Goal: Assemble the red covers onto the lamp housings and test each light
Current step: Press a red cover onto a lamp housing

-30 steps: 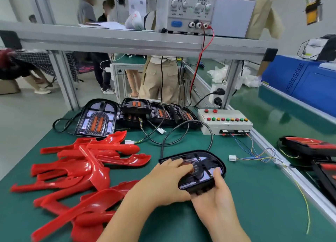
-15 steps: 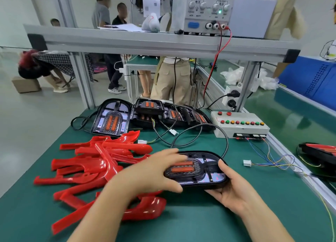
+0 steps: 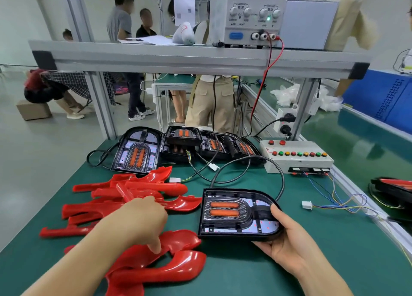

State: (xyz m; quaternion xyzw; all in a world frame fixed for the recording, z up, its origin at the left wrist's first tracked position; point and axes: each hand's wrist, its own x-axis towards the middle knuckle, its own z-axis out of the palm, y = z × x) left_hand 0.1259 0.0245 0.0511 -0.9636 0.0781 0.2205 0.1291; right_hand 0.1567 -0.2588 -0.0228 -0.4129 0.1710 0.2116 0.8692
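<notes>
Our right hand [image 3: 289, 249] grips the lamp housing [image 3: 238, 215] by its rounded end near the table's [image 3: 334, 229] front edge, long axis left to right. The red covers [image 3: 156, 186] lie heaped just left of it, under our nearer left hand [image 3: 138, 222], fingers [image 3: 153, 200] curled onto them; whether it holds one we cannot tell.
</notes>
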